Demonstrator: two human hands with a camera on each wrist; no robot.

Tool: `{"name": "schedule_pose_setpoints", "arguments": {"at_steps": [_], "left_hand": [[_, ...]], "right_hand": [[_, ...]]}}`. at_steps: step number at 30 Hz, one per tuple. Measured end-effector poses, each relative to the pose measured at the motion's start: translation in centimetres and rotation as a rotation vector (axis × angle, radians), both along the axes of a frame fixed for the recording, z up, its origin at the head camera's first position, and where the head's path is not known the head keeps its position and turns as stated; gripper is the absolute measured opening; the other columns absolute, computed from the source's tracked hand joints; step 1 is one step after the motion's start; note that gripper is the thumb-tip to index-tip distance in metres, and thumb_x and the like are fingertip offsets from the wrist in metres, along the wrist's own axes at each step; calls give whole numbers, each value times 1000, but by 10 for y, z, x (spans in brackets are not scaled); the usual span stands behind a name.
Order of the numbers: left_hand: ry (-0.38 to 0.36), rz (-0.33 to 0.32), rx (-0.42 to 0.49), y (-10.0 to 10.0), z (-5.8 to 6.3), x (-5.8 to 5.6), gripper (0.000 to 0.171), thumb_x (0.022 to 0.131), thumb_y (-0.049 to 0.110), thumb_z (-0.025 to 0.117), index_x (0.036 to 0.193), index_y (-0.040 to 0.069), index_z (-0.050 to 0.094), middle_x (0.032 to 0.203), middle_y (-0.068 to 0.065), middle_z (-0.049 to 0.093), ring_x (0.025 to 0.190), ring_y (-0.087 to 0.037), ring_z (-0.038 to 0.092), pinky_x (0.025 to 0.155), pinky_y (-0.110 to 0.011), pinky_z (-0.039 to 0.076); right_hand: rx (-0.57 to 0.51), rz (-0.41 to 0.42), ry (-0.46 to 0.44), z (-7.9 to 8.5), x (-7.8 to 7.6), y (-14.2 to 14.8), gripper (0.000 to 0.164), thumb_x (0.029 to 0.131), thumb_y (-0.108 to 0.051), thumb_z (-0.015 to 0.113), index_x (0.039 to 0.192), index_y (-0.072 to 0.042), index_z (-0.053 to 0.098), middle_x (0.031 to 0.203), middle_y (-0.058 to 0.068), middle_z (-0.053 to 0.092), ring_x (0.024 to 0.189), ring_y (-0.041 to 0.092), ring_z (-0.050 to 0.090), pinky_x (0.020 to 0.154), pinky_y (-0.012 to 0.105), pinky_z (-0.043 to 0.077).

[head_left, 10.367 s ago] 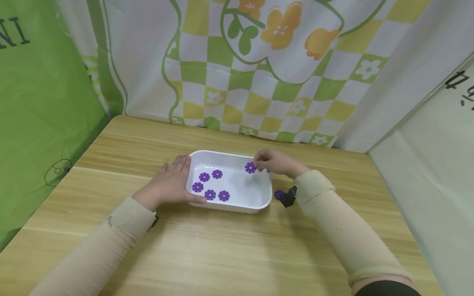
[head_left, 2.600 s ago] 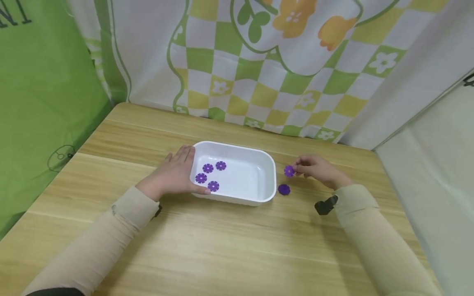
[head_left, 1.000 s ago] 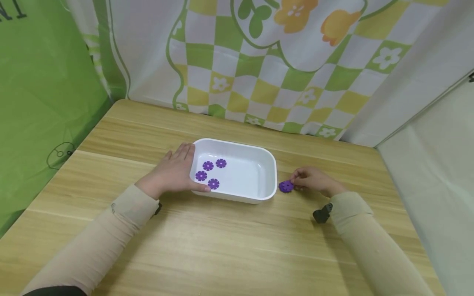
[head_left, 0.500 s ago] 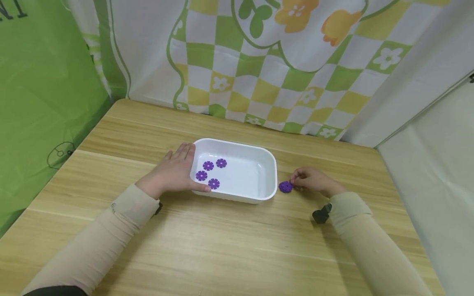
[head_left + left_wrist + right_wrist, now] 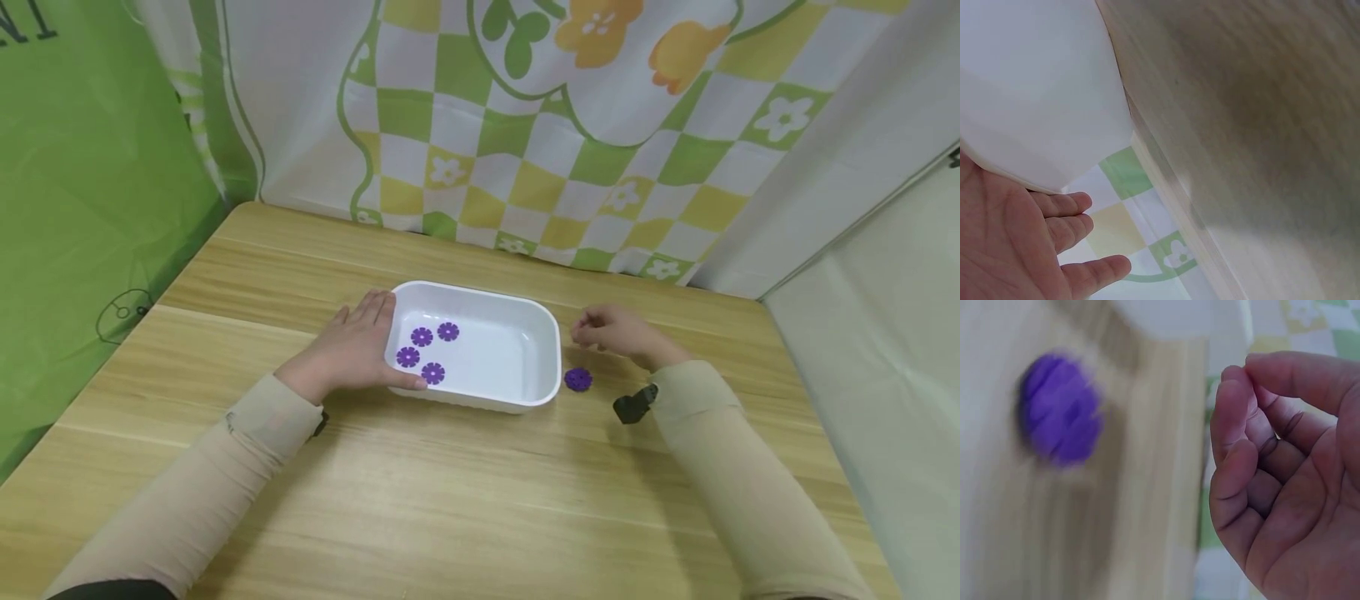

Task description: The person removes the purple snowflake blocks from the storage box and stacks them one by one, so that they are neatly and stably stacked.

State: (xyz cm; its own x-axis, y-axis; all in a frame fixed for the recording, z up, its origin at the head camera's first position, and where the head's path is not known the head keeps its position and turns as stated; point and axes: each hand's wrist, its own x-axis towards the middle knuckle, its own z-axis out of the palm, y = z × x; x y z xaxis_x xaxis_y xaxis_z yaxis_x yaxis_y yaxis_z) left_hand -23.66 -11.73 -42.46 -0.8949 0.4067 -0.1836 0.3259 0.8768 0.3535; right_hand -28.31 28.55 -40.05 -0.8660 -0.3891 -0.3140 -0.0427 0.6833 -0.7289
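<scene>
A purple disc pile [image 5: 578, 379], seemingly layered, lies on the desk [image 5: 450, 492], just right of the white tray [image 5: 487, 358]; four purple discs [image 5: 427, 340] lie inside. Left hand [image 5: 348, 346]: fingers straight, against the tray's left end. Right hand [image 5: 615, 330]: fingers curled, nothing visibly held. A light edge pinch, one disc only, would suit. Desk wood-grained; checkered cloth [image 5: 555, 175] behind, green sheet [image 5: 90, 208] at left.

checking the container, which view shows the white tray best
The head view: it shows the white tray nearly whole, inside included. The left wrist view shows only a cropped part; the right wrist view, at most a blurred pale patch.
</scene>
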Motion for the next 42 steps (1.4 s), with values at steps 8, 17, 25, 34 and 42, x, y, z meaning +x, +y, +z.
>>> {"name": "schedule_pose_setpoints", "arguments": {"at_steps": [8,17,25,34,42], "left_hand": [[-2,0,-5,-1,0,0,151,68,89,68,160,-10,0,168,-29,1,156,-42,-2,123,-62,4],[0,4,13,0,2,0,150,68,85,72,161,-10,1,168,-29,3,156,-43,1,123,-62,4],[8,10,12,0,0,-1,150,68,85,72,161,-9,2,168,-29,4,156,-42,2,123,-63,6],[8,5,16,-1,-1,-1,150,68,85,73,161,-9,1,168,-28,4,156,-41,2,123,-63,7],[0,6,10,-1,-3,-2,150,68,87,70,161,-7,0,169,-26,2,157,-39,0,123,-61,5]], "right_hand": [[16,66,-26,26,-12,-53,21,106,-17,59,115,1,64,105,11,66,101,26,61,90,44,49],[90,218,11,41,-23,-109,22,104,-15,59,119,1,65,110,15,68,102,26,63,93,41,51],[182,256,52,31,-33,-151,20,101,-12,64,117,0,69,112,17,72,100,25,66,93,38,54],[420,312,173,11,-34,-180,29,97,-13,67,123,0,72,112,11,74,104,25,68,98,38,53],[514,317,241,-4,-30,-192,30,94,-17,73,118,1,74,114,14,73,105,28,67,96,39,53]]}}
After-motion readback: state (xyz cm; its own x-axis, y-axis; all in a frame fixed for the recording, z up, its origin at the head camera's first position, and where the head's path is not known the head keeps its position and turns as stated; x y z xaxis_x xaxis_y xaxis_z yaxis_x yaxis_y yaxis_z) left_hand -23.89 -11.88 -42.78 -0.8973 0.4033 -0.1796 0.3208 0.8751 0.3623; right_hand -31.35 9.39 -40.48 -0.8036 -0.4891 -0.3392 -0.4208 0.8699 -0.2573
